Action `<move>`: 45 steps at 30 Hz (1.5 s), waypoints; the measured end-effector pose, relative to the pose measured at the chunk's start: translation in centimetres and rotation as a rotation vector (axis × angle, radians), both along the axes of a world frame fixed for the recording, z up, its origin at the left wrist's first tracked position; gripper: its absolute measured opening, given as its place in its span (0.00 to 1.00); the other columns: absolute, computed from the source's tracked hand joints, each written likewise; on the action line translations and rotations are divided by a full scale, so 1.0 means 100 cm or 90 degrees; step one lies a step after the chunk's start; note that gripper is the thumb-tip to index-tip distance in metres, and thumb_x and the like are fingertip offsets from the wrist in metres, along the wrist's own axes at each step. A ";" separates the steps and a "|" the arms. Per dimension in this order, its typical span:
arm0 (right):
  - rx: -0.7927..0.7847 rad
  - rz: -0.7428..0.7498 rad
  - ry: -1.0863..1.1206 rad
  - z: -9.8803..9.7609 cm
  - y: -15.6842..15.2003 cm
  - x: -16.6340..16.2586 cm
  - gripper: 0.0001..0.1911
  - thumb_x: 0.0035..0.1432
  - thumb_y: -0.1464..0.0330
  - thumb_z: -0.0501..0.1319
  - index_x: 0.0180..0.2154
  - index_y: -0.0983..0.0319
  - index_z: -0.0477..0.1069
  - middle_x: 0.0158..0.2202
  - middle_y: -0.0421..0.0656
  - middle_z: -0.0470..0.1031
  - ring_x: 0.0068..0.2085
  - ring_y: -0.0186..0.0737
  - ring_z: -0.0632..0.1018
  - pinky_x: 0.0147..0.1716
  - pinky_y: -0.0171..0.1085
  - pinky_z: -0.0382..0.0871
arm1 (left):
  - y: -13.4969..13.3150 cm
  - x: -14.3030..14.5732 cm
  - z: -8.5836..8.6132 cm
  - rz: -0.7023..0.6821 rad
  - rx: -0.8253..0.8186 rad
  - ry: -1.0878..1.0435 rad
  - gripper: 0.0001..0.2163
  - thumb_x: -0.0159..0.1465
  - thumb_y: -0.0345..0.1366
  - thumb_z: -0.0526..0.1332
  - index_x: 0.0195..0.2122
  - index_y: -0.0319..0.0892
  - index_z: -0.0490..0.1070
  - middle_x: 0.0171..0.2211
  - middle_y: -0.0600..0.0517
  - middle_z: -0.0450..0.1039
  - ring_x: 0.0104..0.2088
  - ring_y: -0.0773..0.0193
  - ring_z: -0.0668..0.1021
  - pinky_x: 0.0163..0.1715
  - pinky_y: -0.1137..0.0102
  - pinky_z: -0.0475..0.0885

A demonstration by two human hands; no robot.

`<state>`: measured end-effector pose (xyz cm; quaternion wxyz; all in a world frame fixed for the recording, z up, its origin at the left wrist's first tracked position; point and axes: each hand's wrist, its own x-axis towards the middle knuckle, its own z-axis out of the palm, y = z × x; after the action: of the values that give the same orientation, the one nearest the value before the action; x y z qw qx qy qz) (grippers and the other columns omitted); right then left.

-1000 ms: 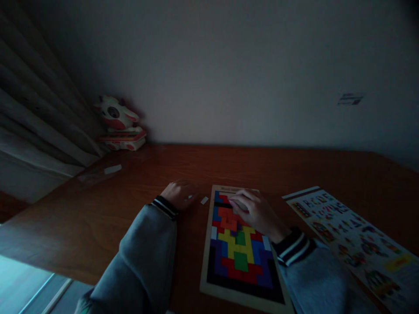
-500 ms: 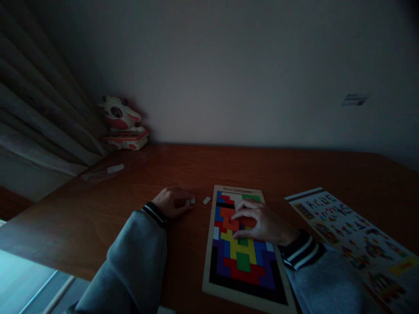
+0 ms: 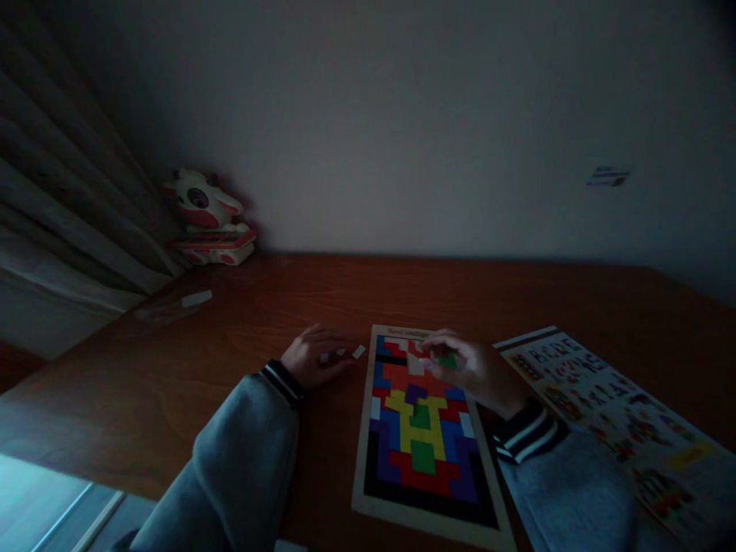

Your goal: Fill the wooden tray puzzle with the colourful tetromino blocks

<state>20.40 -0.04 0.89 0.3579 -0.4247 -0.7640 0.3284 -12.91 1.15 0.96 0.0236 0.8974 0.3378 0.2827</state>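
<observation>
A wooden puzzle board (image 3: 360,475), filled with colourful block pieces, lies in front of me. My right hand (image 3: 468,372) hovers over its upper right part. Thumb and forefinger are curled round a small red puzzle piece (image 3: 415,347), beside a pale gap in the pattern. A purple piece (image 3: 417,394) sits tilted in the middle, seemingly on top of its neighbours. On the table left of the board rests my left hand (image 3: 313,357), thumb and fingers apart. Small whitish pieces (image 3: 359,352) lie between and just beyond its fingertips.
A printed pattern sheet (image 3: 609,414) lies right of the board. At the back left stands a cow-shaped toy (image 3: 210,218), with a clear wrapper and white strip (image 3: 196,298) nearer. A wall (image 3: 425,138) rises behind the table, and a curtain (image 3: 63,199) hangs at left.
My right hand has moved up the board from the orange pieces to the red piece near the top, uncovering the tilted purple piece. The left hand has slid slightly right toward the whitish pieces.
</observation>
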 end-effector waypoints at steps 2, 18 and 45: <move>-0.056 -0.036 0.075 -0.004 0.005 0.005 0.20 0.58 0.54 0.64 0.46 0.60 0.74 0.42 0.45 0.77 0.42 0.40 0.78 0.42 0.41 0.74 | -0.007 0.020 0.000 -0.066 0.002 -0.034 0.12 0.65 0.42 0.64 0.47 0.43 0.77 0.45 0.45 0.81 0.44 0.58 0.81 0.46 0.61 0.74; -0.152 0.086 -0.129 0.006 0.006 0.027 0.20 0.53 0.53 0.68 0.43 0.59 0.75 0.28 0.38 0.73 0.29 0.35 0.73 0.26 0.33 0.66 | -0.025 0.069 -0.021 -0.190 -0.115 -0.035 0.13 0.64 0.44 0.65 0.45 0.43 0.79 0.38 0.47 0.82 0.41 0.58 0.81 0.46 0.63 0.76; 0.019 0.140 -0.200 0.004 -0.014 -0.015 0.13 0.55 0.57 0.69 0.40 0.55 0.78 0.41 0.41 0.74 0.44 0.41 0.77 0.46 0.40 0.72 | 0.009 0.072 -0.020 0.035 -0.120 -0.236 0.13 0.62 0.45 0.67 0.42 0.41 0.77 0.39 0.49 0.80 0.34 0.66 0.81 0.37 0.70 0.79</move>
<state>18.86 -1.46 1.32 0.2028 -0.3791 -0.8571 0.2838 -5.74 2.07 -1.03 0.1616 0.8142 0.3771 0.4108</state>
